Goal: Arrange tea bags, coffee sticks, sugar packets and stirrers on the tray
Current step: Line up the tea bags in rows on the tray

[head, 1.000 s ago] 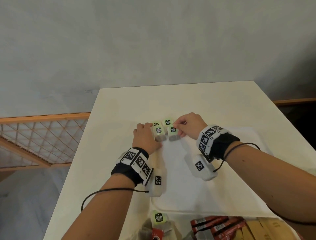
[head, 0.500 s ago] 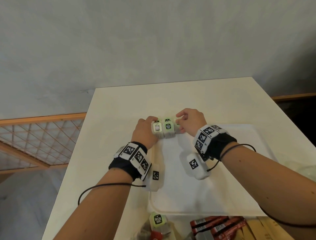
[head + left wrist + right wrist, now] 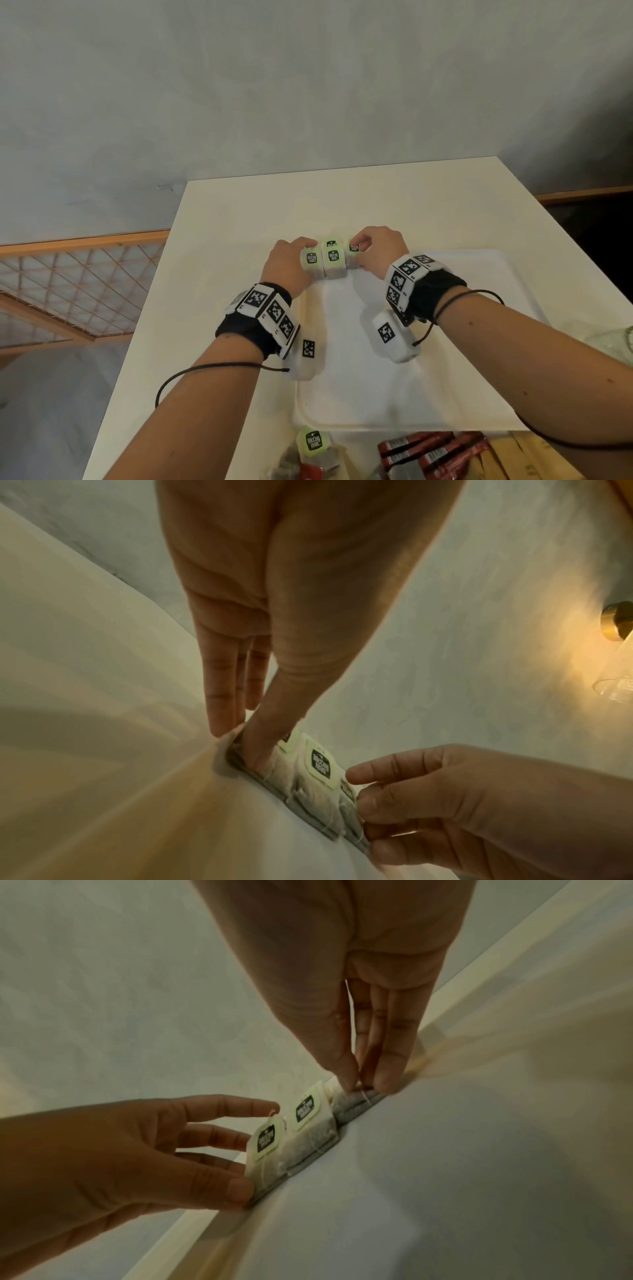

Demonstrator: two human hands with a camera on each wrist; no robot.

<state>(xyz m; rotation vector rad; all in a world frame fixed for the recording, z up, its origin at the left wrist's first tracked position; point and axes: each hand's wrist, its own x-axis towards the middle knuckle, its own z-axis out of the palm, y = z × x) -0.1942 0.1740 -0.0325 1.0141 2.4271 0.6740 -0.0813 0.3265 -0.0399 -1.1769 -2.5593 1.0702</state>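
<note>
The left hand (image 3: 286,265) holds the left end of a row of tea bags (image 3: 330,262), thumb on the near face of the end bag and fingers reaching behind it, so the bag is pinched between them; a second ago these bags were loosely grouped with gaps, and now they stand shoulder to shoulder. Between the two sets of fingers the middle bag (image 3: 316,771) stands upright with its green tag facing out, touching its neighbours on both sides. At the right end the right hand (image 3: 376,248) pinches the last bag (image 3: 356,1100) with thumb and fingertips pressed together on its top edge, apparently near the string, though the wrist view is too dim to be sure. The row runs along the far left rim of the tray (image 3: 411,377), just beyond both wrists. The closing-up suggests the tea-bag group is nearly settled. Nearer than the wrists, off the tray, one more bag (image 3: 313,442), coffee sticks (image 3: 435,452) and tan packets (image 3: 534,455) have not yet been placed, so most of the arranging is probably ahead.
</note>
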